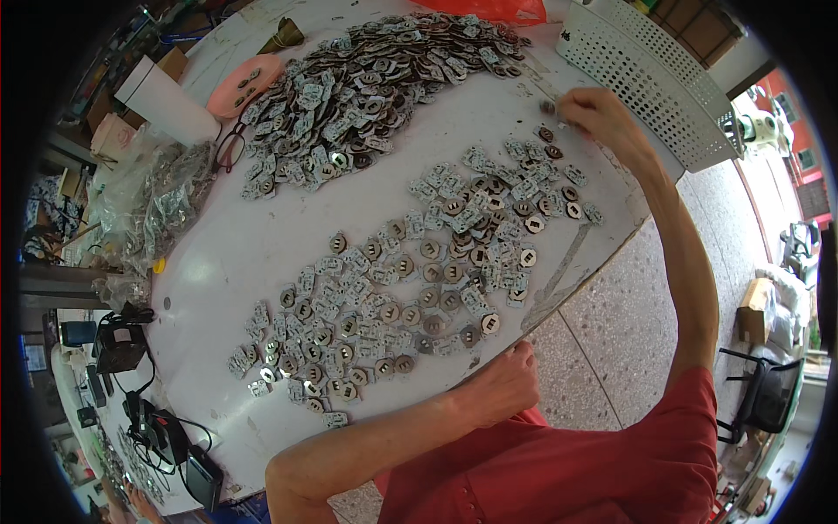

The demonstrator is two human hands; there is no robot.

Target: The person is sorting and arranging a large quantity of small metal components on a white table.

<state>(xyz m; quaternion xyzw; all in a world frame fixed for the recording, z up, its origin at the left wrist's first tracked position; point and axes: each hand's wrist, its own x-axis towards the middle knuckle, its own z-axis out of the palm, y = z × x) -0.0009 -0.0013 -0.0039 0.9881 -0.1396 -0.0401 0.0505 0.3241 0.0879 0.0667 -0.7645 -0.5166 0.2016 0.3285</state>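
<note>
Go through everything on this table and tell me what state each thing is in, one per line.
Left hand: closed, resting at the table edge.
Right hand: reaching far, fingertips pinching a small piece.
Near spread of small metal pieces: laid out flat, loosely scattered.
Far heap of pieces: piled, overlapping.
White perforated basket: tipped on its side.
Eyeglasses: folded open, lying flat.
Pink dish: holding a few pieces.

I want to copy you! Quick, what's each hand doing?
Left hand: closed in a loose fist at the table edge, holding nothing visible.
Right hand: fingers pinched on a small brown disc.
</note>
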